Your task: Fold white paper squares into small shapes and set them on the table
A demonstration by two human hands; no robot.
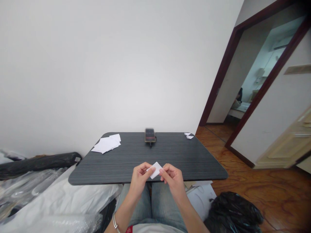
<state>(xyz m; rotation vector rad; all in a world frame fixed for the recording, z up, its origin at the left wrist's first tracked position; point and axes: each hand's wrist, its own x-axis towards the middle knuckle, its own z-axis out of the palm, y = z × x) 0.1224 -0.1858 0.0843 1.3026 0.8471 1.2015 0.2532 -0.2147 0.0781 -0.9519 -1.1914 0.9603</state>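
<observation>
A small folded white paper is held over the near edge of a dark grey table. My left hand pinches its left side with the fingers closed. My right hand pinches its right side in the same way. Both hands hover just above my lap, in front of the table's edge. A loose stack of white paper sheets lies at the table's far left. Two small folded paper pieces rest at the far right corner.
A phone stands propped at the table's back middle against a white wall. Plastic-wrapped bundles fill the floor at left. A black bag sits at right on the wooden floor. An open doorway lies at right, with a person far inside.
</observation>
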